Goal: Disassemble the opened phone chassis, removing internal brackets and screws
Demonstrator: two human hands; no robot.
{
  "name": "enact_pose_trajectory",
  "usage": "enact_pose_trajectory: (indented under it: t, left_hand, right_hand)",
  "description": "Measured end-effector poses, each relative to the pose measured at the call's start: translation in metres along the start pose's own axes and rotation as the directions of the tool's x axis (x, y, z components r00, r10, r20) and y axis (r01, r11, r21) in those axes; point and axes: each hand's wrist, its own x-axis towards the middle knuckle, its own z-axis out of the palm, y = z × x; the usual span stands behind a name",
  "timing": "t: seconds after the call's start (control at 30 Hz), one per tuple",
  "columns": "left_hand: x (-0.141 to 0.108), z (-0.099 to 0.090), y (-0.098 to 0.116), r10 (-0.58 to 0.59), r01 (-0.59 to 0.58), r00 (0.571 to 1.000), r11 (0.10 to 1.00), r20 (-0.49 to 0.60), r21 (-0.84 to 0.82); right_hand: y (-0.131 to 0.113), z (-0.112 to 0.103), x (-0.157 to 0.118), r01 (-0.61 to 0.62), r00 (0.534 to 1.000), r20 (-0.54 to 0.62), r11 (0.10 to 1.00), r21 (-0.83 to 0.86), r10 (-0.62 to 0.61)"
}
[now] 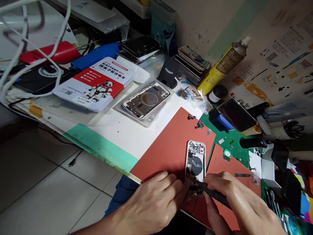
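Observation:
An opened phone housing [202, 163] with a light frame lies on the reddish-brown mat [168, 140], its inner parts and a round black pad exposed. My left hand [158, 197] is closed at its lower left side, fingertips gripping the edge. In my right hand [234, 195] are slim black tweezers [215, 194], pinched between thumb and fingers. Their tip reaches into the lower left part of the housing, close to my left fingertips. What lies right at the tip is too small to make out. Small metal parts [200, 124] rest on the mat above the housing.
A second phone back housing [148, 99] lies on a clear tray. Left of it is a battery box [94, 85]. A yellow spray can [222, 65] leans by the wall, near a dark-screened phone [237, 114]. White cables [58, 42] hang at upper left. The table's edge [102, 151] has green tape.

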Motion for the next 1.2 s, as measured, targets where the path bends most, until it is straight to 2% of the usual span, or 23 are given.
enact_pose_trajectory:
  t: [0.13,0.27,0.43,0.63,0.8,0.93,1.1,1.2]
  left_hand:
    - [-0.0015,-0.0001,0.0007,0.000,0.000,1.000,1.000,-0.008,0.014]
    - [-0.0007,-0.0004,-0.0004,0.015,-0.014,0.999,1.000,-0.029,0.028]
    - [-0.0013,-0.0002,-0.0008,0.019,-0.019,1.000,1.000,-0.014,0.021]
    - [-0.0027,-0.0001,-0.0001,0.008,-0.008,1.000,1.000,-0.005,0.010]
    - [-0.0011,-0.0007,0.0011,-0.010,0.010,1.000,1.000,0.019,0.018]
    - [-0.0008,-0.0007,0.0013,-0.005,0.005,1.000,1.000,-0.017,0.019]
    - [-0.0014,-0.0010,0.0001,0.002,-0.002,1.000,1.000,-0.011,0.023]
    - [-0.0021,-0.0003,-0.0005,0.010,-0.010,1.000,1.000,-0.008,0.022]
  right_hand:
    - [0.0033,-0.0018,0.0019,0.038,0.998,0.058,0.999,0.017,-0.039]
    - [0.0040,-0.0018,0.0001,-0.043,0.998,0.034,0.998,-0.055,0.045]
    - [0.0081,-0.0013,-0.0021,-0.003,0.998,0.060,1.000,0.007,0.003]
    - [0.0050,0.0018,0.0018,-0.035,0.999,-0.004,0.995,-0.095,0.035]
    - [0.0022,0.0022,0.0061,0.009,0.998,0.065,0.999,-0.043,-0.006]
    - [0.0028,0.0019,0.0069,-0.029,0.999,0.020,0.996,-0.082,0.030]
    - [0.0036,0.0008,0.0057,-0.024,1.000,0.012,0.996,-0.081,0.025]
    - [0.0043,-0.0015,0.0045,-0.014,0.999,0.050,0.999,-0.051,0.016]
